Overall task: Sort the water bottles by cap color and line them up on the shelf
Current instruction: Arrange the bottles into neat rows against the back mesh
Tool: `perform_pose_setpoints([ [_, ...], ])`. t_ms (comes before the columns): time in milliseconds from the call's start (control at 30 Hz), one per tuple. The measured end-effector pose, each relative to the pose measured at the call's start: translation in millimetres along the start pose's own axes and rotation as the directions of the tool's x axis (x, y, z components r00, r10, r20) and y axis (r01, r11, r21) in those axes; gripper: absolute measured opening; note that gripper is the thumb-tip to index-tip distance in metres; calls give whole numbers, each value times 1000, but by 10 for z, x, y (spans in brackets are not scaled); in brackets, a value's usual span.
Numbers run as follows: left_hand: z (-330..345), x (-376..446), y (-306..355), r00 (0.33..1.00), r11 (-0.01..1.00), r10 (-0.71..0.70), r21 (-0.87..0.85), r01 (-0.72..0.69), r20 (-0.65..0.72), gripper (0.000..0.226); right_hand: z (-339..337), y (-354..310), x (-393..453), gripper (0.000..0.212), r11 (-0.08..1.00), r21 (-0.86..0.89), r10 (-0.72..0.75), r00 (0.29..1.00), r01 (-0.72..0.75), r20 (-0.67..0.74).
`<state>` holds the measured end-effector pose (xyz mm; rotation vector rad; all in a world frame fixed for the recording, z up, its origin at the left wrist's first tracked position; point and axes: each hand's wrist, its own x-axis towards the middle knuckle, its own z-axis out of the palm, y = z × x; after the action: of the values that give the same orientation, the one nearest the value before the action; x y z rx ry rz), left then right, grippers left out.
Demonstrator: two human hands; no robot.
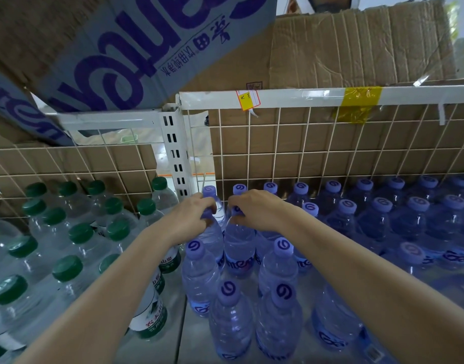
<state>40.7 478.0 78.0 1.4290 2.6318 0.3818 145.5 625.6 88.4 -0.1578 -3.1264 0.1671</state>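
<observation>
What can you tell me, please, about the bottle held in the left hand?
The bottle is clear, blue-tinted plastic, standing upright on the shelf among the purple-capped bottles, near the white post. The left hand grips its neck, hiding the cap. Its label is mostly hidden behind a nearer bottle.

Two bare, sleeveless forearms [115, 279]

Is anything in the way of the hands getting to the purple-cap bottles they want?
No, nothing visible is in the way. The left hand already grips the neck of one purple-cap bottle, and the right hand grips the neck of the purple-cap bottle beside it.
</observation>
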Motion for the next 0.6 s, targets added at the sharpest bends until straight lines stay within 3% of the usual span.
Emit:
perform_pose_setpoints([
  [200, -55, -31, 5, 999, 999, -33, -9, 33, 23, 20, 42, -29, -44, 26, 999, -19, 51, 998, -51, -31],
  [400, -11, -84, -6, 998, 999, -48, -12, 48, -37, 36, 27, -41, -209, 45, 996, 27, 91, 993, -89, -70],
  [600, -27, -119, 14, 998, 999, -53, -8, 53, -28, 28, 15, -83, -330, 42, 995, 24, 101, 987, -99, -124],
])
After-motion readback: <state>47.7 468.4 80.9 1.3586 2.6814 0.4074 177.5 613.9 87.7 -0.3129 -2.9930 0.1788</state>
